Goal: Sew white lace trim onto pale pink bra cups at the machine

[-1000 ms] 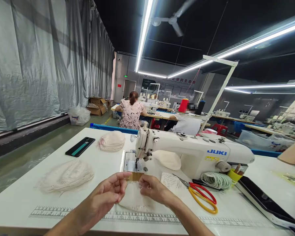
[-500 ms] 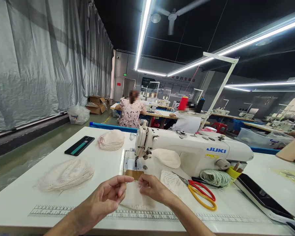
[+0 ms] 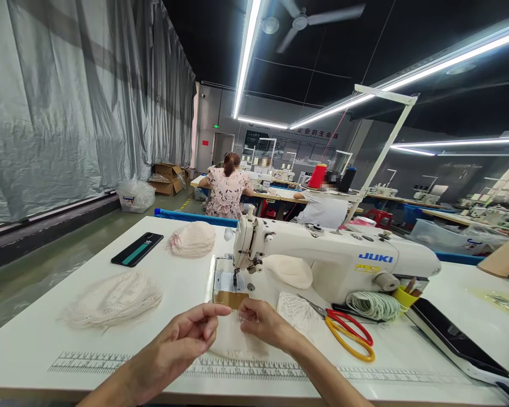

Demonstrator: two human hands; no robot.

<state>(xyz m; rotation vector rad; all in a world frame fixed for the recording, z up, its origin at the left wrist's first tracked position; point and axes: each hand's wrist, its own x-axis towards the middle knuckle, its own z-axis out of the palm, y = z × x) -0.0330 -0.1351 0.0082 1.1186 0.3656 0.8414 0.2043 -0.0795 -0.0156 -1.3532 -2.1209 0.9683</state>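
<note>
My left hand is over the table front, its index finger stretched towards my right hand, the others curled; nothing shows in it. My right hand has thumb and fingers pressed together on something too small to make out. Beneath the hands lies a pale fabric piece, in front of the white sewing machine and its brown plate. A lacy piece is right of my right hand, beside scissors with red and yellow handles.
Cream lace pieces are stacked at left, a smaller stack behind. A phone lies at back left. Ruler markings cross the table front. Right are corded coils, a yellow cup and a black-screened device. People sit farther off.
My left thumb has moved slightly up, closer to the curled fingers. My right hand has hardly moved. The view has shifted slightly.
</note>
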